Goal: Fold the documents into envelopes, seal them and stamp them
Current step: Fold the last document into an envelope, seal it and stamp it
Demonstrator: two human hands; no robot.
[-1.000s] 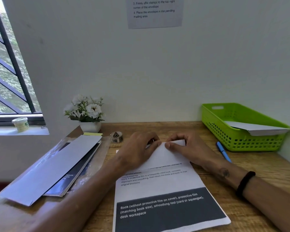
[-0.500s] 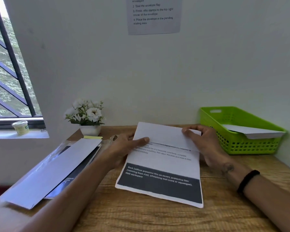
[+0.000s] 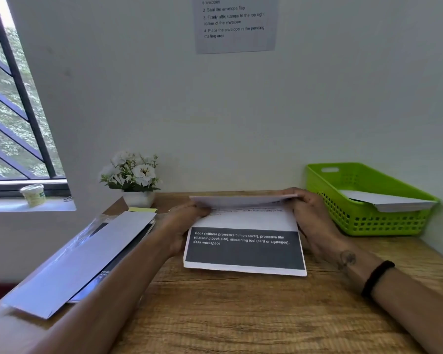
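Note:
A printed document [image 3: 244, 249] with a dark band of white text lies on the wooden desk [image 3: 241, 315]. Its far part is folded over and lifted off the sheet. My left hand [image 3: 187, 221] pinches the left end of that folded flap, and my right hand [image 3: 310, 215] pinches the right end. A long white envelope [image 3: 79, 259] lies at the left on a dark booklet. Another white envelope [image 3: 386, 200] rests in the green basket [image 3: 363, 221] at the right.
A small white pot of white flowers [image 3: 134, 177] stands against the wall behind my left hand. A yellow sticky pad [image 3: 142, 209] lies beside it. A small jar [image 3: 33, 194] sits on the window sill. An instruction sheet [image 3: 234, 23] hangs on the wall.
The document has slid away from me toward the wall. My hands moved apart from the middle to the flap's two ends, and the flap now lies lower over the sheet.

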